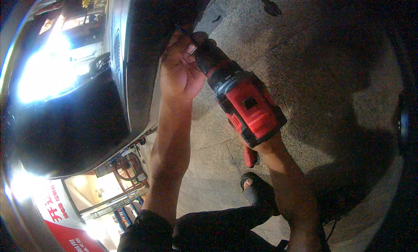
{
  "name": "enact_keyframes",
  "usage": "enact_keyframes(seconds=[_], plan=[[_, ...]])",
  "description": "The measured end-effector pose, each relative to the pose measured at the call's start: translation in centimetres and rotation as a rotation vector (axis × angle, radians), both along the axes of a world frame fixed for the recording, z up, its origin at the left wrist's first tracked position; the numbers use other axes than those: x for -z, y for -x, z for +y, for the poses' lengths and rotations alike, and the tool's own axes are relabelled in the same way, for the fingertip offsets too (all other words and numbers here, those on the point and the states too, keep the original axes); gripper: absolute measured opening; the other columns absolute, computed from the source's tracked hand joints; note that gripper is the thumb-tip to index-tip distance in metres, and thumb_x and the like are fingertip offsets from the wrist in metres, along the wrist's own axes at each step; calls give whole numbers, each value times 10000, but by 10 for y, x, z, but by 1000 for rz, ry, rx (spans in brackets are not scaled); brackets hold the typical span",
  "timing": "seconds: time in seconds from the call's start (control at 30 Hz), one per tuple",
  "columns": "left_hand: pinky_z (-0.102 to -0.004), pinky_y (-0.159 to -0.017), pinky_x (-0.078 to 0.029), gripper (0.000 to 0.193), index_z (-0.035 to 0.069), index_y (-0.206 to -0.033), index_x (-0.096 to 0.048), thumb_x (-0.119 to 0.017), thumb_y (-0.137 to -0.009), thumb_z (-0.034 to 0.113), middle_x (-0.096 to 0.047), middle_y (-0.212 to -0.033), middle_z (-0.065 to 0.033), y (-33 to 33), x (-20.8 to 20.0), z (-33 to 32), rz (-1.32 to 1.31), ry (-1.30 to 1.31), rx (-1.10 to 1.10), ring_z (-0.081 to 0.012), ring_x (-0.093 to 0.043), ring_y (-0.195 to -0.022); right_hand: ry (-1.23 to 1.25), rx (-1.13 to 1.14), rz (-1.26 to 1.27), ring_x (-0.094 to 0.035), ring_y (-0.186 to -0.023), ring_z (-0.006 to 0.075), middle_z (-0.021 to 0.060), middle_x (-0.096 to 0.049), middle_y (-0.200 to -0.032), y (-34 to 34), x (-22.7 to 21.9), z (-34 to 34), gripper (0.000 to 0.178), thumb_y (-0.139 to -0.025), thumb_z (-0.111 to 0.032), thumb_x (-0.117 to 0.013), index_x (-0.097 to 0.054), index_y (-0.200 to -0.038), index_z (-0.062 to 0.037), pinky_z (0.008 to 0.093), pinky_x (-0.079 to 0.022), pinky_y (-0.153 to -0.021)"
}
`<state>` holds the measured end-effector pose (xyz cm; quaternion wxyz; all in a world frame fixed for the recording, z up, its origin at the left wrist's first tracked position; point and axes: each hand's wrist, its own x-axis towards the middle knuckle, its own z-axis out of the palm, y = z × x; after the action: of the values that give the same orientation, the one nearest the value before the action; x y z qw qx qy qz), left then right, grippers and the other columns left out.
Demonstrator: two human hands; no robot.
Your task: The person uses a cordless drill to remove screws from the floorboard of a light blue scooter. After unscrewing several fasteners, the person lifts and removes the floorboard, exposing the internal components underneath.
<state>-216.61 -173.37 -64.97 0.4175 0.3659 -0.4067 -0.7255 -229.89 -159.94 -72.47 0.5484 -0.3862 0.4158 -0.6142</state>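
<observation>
A red and black cordless drill (250, 104) points up and to the left, toward the edge of a large dark panel (161, 16). My right hand (270, 145) is wrapped round its grip, mostly hidden behind the drill's body. At the front end, my left hand (180, 75) is closed, with its fingers curled beside the drill's black chuck (207, 56). What those fingers hold is dark and partly covered, so I cannot make it out. The tip of the drill is hidden near the panel's edge.
A glossy dark body with a grey edge (122, 73) fills the left side, catching bright glare. Below it are a lit storefront (93, 191) and a red and white sign (63, 219). My sandalled foot (248, 182) rests on the stone-like floor (313, 73). A dark rod-like object (271, 7) lies at the top.
</observation>
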Motion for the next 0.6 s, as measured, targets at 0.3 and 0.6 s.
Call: enact_keyframes(seconds=[0.3, 0.6], plan=[[-453, -861, -509, 289, 95, -1180, -534, -518, -891, 99, -648, -1029, -105, 11, 5, 2, 39, -57, -136, -263, -622, -961, 51, 5, 103, -596, -819, 288, 104, -622, -907, 8, 2, 1, 293, -766, -106, -684, -623, -1053, -111, 397, -493, -719], [-446, -927, -486, 290, 98, -1158, -590, -501, -889, 36, -632, -1153, -130, 5, 6, 8, 86, 58, -170, -247, -593, -1095, 5, -19, 86, -600, -688, 214, 58, -621, -782, 1, -3, 14, 140, -815, -72, -651, -630, -952, -58, 340, -489, -622]])
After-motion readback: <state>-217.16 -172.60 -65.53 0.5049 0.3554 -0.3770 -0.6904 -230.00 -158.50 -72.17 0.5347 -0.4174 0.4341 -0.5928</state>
